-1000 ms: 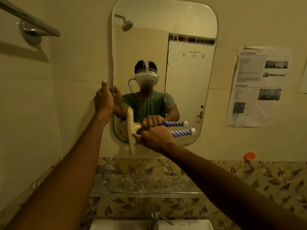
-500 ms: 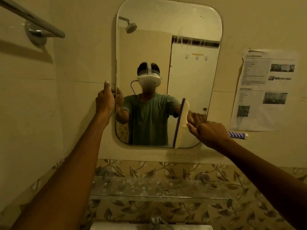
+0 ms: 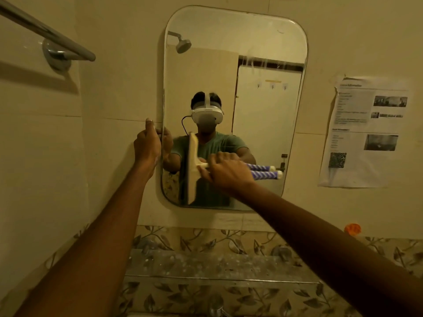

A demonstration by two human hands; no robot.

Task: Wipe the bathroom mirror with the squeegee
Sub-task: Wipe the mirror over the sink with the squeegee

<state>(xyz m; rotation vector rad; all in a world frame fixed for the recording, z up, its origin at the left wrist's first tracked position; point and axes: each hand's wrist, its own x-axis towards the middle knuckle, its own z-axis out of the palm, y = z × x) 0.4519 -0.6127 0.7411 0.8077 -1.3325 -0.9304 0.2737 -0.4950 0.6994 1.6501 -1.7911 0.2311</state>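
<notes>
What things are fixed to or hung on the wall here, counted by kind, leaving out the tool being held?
Mirror: 1
Metal towel bar: 1
Printed paper sheet: 1
Orange hook: 1
Glass shelf: 1
Total: 5

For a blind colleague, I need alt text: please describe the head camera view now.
A right hand holds a squeegee with its blade upright against the lower left of a wall mirror, while the left hand grips the mirror's left edge. A paper sheet hangs on the wall to the right, a towel bar is upper left, and a shelf runs below.
</notes>
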